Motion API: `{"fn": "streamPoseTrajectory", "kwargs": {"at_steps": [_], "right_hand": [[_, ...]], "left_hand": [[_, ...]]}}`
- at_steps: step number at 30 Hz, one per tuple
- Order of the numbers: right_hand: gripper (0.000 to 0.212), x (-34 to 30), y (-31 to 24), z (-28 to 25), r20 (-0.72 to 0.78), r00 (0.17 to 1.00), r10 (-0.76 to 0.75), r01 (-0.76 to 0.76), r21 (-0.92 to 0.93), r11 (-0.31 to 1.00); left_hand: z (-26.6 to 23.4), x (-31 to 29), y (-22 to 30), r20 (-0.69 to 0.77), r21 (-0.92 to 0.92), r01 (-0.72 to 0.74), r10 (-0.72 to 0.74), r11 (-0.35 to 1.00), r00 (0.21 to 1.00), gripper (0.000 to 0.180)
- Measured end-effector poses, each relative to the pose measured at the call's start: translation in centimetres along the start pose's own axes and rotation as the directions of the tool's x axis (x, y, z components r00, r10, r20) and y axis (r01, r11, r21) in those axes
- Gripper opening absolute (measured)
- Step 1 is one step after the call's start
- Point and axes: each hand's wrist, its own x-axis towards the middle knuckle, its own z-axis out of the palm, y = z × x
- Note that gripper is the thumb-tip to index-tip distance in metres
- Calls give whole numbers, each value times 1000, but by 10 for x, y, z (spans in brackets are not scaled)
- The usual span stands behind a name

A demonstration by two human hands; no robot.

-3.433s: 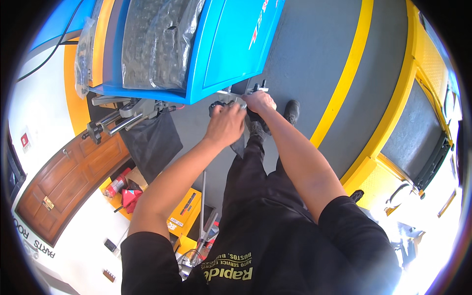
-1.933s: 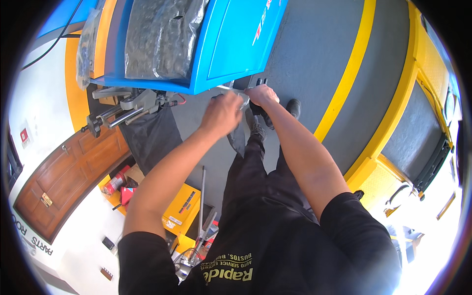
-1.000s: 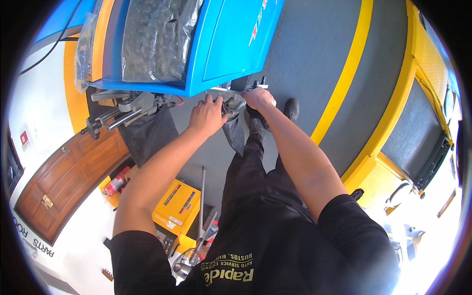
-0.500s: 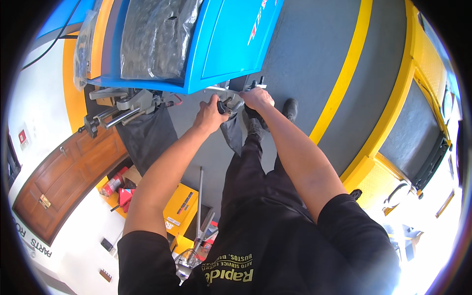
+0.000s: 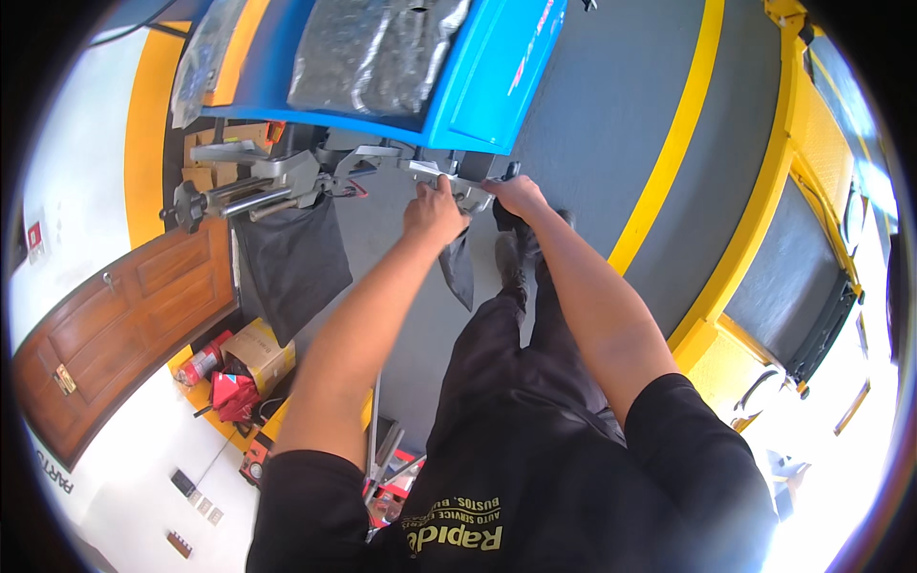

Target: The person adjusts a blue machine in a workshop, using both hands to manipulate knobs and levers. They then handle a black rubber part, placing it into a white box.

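Just below the near edge of a blue cabinet [image 5: 478,122], both my hands are on a silver metal wheel clamp [image 5: 475,201] with black parts. My left hand [image 5: 436,214] is closed around its left part, the index finger lying along the metal; the palm side is hidden. My right hand [image 5: 519,198] grips its right end, close to a black knob [image 5: 512,170]. Left of my hands, a similar clamp [image 5: 277,181] with a star-shaped black knob hangs at the cabinet's side. A dark cloth [image 5: 296,258] hangs under that clamp, and a smaller dark flap [image 5: 458,272] below my left hand.
A plastic-wrapped dark panel [image 5: 368,57] lies in the cabinet's top. To the right are a yellow floor line [image 5: 669,143] and a yellow-framed lift [image 5: 735,248]. At left stand a wooden door [image 5: 134,325], a red fire extinguisher [image 5: 202,361] and a cardboard box [image 5: 260,353].
The cabinet and hanging clamp sit farther right in the picture as the view shifts. The black handle seen in my left hand before is now hidden, and that index finger lies extended on the metal.
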Motion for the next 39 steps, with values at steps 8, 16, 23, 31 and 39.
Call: {"fn": "streamPoseTrajectory", "kwargs": {"at_steps": [8, 16, 23, 31, 39], "right_hand": [[57, -50, 169, -45, 13, 992, -123, 120, 143, 983], [54, -222, 392, -73, 21, 864, 502, -489, 266, 831], [56, -270, 443, -89, 97, 803, 589, -581, 351, 734], [51, -226, 503, -260, -66, 894, 443, -280, 690, 667], [43, -202, 478, -506, -137, 901, 412, -120, 834, 539]], "left_hand": [[33, -9, -3, 91, -659, 353, -396, 664, 914, 81], [47, 4, -6, -79, -654, 214, -347, 725, 934, 85], [58, 16, -26, -105, -511, 130, -212, 849, 972, 90], [32, -23, 11, 12, -351, 523, -554, 777, 832, 102], [14, 4, 144, 345, -255, 465, -369, 848, 863, 55]]}}
